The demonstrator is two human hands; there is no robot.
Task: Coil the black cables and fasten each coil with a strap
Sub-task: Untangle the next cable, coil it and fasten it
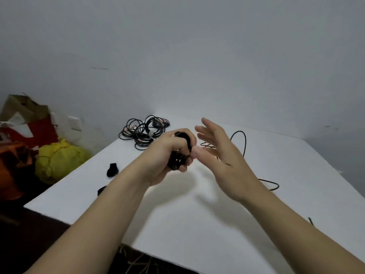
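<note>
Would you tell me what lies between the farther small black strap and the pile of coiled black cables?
In the head view, only bare white table separates the farther small black strap from the pile of coiled black cables.

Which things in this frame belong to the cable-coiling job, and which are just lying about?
Job: black coil gripped by the left hand; open right hand; loose cable trailing on the table; cable pile; black strap; second strap.
Lying about: yellow bundle, brown paper bag, both beside the table.
</note>
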